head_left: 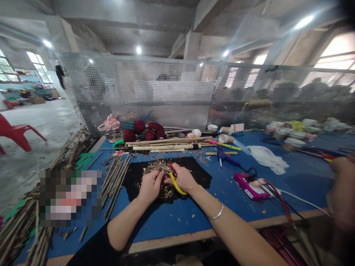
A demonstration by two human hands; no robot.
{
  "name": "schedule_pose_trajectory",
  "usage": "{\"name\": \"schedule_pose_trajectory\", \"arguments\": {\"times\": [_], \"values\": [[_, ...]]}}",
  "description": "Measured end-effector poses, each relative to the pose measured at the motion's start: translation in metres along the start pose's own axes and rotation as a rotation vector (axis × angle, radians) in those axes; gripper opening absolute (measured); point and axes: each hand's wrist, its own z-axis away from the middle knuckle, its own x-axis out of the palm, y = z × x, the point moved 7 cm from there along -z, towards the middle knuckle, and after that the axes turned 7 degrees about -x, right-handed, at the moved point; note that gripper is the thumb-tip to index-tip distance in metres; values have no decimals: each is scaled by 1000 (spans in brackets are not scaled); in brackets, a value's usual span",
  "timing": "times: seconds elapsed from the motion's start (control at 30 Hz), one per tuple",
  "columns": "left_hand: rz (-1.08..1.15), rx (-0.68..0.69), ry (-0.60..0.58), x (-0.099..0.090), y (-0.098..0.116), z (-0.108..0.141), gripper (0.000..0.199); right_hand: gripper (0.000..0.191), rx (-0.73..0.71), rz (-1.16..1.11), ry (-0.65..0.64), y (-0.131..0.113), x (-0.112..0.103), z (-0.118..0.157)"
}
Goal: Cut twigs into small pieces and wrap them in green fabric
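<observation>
My right hand [185, 179] grips a pair of scissors [176, 186] with yellow and red handles. Their metal blades point up and left over a black cloth [200, 170]. Close beside the blades, my left hand [149, 186] is closed in a pinch; what its fingers hold is too small to make out. Under both hands, a heap of brown and pale plant scraps [168, 193] lies on the cloth. To the left rests a bundle of thin dry sticks [114, 177].
Behind the cloth lie peeled rods [166, 147] and dark red yarn balls [139, 126]. A blue glue gun [227, 158], a magenta power strip [251, 187] with cords, and white plastic [267, 159] are rightward. A co-worker's blurred hand [342, 192] shows far right. A perforated screen [172, 92] bounds the table.
</observation>
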Motion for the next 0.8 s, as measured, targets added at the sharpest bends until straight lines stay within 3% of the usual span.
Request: {"name": "schedule_pose_trajectory", "arguments": {"times": [0.23, 0.37, 0.47, 0.6, 0.8], "values": [[125, -63, -48, 3, -5, -3, 29, 36, 19, -37, -53, 1, -2, -3], [117, -65, -43, 1, -11, -4, 32, 35, 19, -10, -21, 0, -2, -5], [56, -1, 23, -6, -8, -8, 32, 39, 24, 12, 36, 3, -3, -7], [42, 63, 198, -20, 2, -22, 23, 41, -13, -60, 120, 2, -9, -15], [418, -226, 230, -18, -13, -42, 38, 38, -6, -169, 280, 0, -27, -27]]}}
